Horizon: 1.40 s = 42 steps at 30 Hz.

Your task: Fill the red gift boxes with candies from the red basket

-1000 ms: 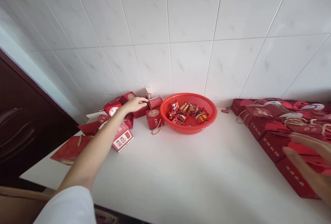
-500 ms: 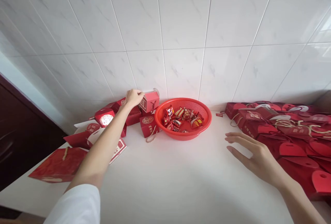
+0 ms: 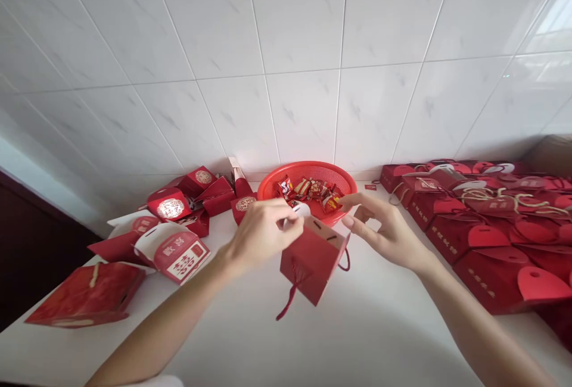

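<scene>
My left hand (image 3: 268, 229) pinches the upper flap of a small red gift box (image 3: 308, 259), held tilted in front of the basket with its dark red cord dangling. On the box's right side, my right hand (image 3: 379, 226) has its thumb and fingers apart, close to the top edge, holding nothing. Behind both hands is the red plastic basket (image 3: 308, 167), with several wrapped candies (image 3: 316, 189) in it. The box hides part of the basket's front rim.
Loose red boxes (image 3: 170, 205) lie in a pile at the left, with a larger red bag (image 3: 89, 292) nearer the table edge. Rows of red boxes (image 3: 482, 244) cover the right side. A tiled wall (image 3: 304, 101) rises behind the white table (image 3: 268, 339).
My left hand has brought a red box from the pile beside the basket to the middle. My right hand has moved left, up to the box. The view has shifted slightly.
</scene>
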Tool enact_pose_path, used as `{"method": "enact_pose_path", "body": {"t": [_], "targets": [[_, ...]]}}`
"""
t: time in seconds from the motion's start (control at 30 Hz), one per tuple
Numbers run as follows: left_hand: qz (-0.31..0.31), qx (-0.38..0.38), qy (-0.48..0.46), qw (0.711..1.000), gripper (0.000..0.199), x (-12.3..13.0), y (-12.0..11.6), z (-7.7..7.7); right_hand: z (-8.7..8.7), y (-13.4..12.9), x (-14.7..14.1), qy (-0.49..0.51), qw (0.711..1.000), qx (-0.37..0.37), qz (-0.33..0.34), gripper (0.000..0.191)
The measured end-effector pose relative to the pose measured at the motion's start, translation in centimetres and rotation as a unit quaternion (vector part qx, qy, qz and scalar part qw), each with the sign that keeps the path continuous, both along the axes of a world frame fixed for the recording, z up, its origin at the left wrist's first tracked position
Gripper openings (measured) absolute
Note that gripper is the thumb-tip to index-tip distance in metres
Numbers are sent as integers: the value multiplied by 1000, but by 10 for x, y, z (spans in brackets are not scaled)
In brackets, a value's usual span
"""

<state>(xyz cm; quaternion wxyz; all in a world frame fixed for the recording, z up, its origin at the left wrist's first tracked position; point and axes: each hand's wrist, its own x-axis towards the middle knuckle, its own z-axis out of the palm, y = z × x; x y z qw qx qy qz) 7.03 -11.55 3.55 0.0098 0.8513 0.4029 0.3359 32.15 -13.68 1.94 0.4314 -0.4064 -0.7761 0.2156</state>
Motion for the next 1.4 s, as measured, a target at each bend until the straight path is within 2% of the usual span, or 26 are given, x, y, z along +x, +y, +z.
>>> {"method": "enact_pose_path", "body": {"t": [0.13, 0.27, 0.33, 0.4, 0.47, 0.53, 0.6, 0.77, 0.93, 1.1, 1.2, 1.33, 1.4], "targets": [[18, -59, 37, 997, 49, 12, -12, -36, -18, -10, 0, -60, 996, -65, 24, 33], [13, -167, 80, 983, 52, 14, -17, -55, -43, -15, 1, -128, 987, -85, 51, 18], [-11, -223, 81, 971, 47, 13, -17, -54, -52, -17, 1, -161, 983, -83, 39, 24], [-39, -248, 78, 965, 39, 11, -16, -49, -55, -19, 0, -198, 977, -77, 26, 41], [-43, -231, 82, 968, 33, 9, -11, -42, -55, -20, -2, -236, 969, -76, 17, 56], [-33, -194, 86, 977, 32, 9, -3, -36, -54, -19, -3, -259, 963, -75, 14, 60], [-46, -182, 97, 977, 31, 9, 5, -32, -54, -18, -4, -248, 966, -62, 23, 58], [-101, -253, 168, 947, 26, 13, 14, -30, -60, -16, 0, -183, 982, -25, 44, 45], [-77, -260, 160, 949, 42, 28, 0, -29, -63, -17, 1, -184, 982, -35, 36, 35], [-82, -255, 126, 955, 9, 28, -8, -31, -58, -20, 1, -148, 985, -58, 61, 23], [-97, -252, 97, 958, 22, 16, -4, -36, -56, -22, 4, -106, 987, -93, 82, 17], [-95, -291, 88, 948, 38, -4, -1, -48, -54, -24, 14, -57, 978, -178, 89, 28], [-91, -290, 95, 948, 45, -10, -2, -56, -53, -24, 21, -58, 970, -215, 99, 25]]}}
